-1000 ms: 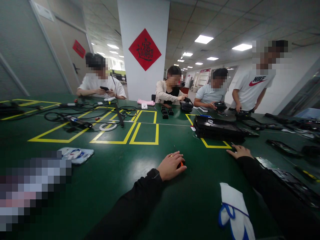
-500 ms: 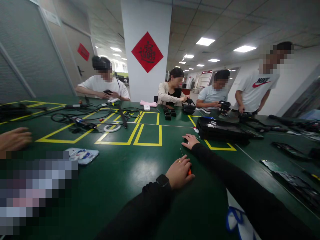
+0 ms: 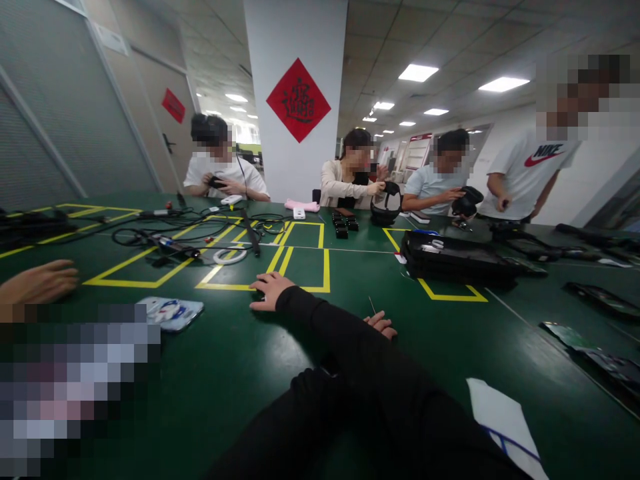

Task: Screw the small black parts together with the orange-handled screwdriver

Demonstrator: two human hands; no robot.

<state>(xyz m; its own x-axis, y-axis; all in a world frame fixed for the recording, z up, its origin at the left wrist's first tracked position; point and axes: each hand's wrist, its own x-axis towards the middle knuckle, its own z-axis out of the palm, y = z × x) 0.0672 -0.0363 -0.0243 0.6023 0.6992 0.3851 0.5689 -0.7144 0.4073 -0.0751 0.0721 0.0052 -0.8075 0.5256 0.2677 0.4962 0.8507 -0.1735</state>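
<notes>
The right hand (image 3: 270,288) is laid flat, fingers spread, on the green table (image 3: 280,347), nothing gripped. The left hand (image 3: 381,325) is mostly hidden; its grip cannot be told.

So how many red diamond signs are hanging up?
2. A big red diamond-shaped paper sign hangs on the white pillar; a smaller red one hangs on the left wall. Others may be hidden.

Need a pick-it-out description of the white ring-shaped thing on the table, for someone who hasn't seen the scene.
Start at the white pillar with the red diamond sign, then come down to the green table and its yellow taped boxes. The white ring lies flat left of them, near the black cables. It is the only pale closed loop among the dark leads, well beyond the right hand.
</notes>
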